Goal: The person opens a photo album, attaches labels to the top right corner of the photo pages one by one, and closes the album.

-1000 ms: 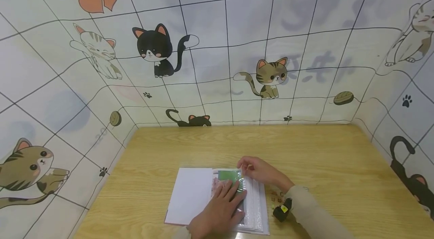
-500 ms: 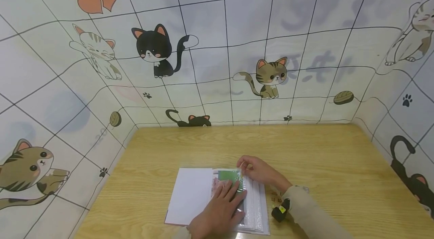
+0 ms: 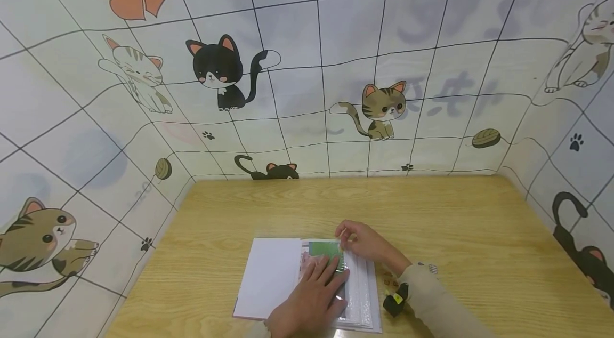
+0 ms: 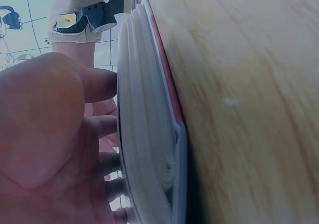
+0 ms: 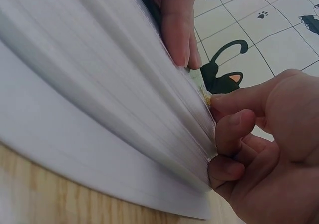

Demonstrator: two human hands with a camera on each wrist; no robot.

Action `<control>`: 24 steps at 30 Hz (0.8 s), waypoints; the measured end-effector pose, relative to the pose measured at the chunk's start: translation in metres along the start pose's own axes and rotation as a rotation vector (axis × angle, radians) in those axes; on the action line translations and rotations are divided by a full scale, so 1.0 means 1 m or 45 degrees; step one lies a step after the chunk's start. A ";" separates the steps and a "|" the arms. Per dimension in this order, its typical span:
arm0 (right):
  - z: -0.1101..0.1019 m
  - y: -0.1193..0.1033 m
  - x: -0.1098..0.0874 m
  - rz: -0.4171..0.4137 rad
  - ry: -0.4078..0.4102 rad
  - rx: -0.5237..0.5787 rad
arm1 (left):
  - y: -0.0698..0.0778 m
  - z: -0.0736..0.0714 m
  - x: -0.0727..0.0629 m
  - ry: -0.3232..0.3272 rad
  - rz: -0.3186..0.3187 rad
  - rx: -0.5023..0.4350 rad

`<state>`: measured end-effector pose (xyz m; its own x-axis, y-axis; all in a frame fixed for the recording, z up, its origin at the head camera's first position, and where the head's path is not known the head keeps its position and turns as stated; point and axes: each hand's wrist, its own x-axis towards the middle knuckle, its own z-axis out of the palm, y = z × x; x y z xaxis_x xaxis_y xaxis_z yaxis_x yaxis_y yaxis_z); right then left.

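A photo album (image 3: 269, 277) lies spread on the table, its white inside cover on the left and clear pocket pages on the right. Under the plastic of the top page shows a picture (image 3: 326, 249) with green and pink parts. My left hand (image 3: 310, 295) rests on this page with its fingers spread, hiding much of the picture. At the page's upper right corner, my right hand (image 3: 366, 242) pinches the edge. In the right wrist view its thumb is on top at a small yellow spot, and curled fingers meet the stacked page edges (image 5: 124, 79).
The wooden table (image 3: 230, 204) extends around the album to cat-patterned walls (image 3: 297, 82). Small brown square prints (image 3: 390, 282) lie right of the album, partly behind the right sleeve. A black wrist camera (image 3: 394, 304) hangs at the right wrist.
My right wrist and sleeve have shifted slightly left, while the fingers keep to the same page corner. The left hand and the album stay in place.
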<state>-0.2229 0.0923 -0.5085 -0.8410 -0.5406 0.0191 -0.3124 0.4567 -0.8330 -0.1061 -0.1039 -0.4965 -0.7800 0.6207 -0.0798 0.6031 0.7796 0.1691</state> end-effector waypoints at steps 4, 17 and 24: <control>0.000 -0.001 0.000 0.009 -0.002 -0.004 | 0.000 -0.001 0.000 0.003 0.001 -0.002; 0.002 -0.002 -0.002 0.105 -0.027 0.084 | 0.001 -0.003 0.000 -0.015 -0.006 -0.022; 0.001 0.001 0.000 0.122 -0.064 0.151 | 0.001 -0.003 0.000 -0.011 -0.001 -0.015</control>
<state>-0.2228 0.0923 -0.5101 -0.8402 -0.5350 -0.0887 -0.1751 0.4224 -0.8893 -0.1057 -0.1035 -0.4938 -0.7789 0.6209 -0.0884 0.6004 0.7790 0.1809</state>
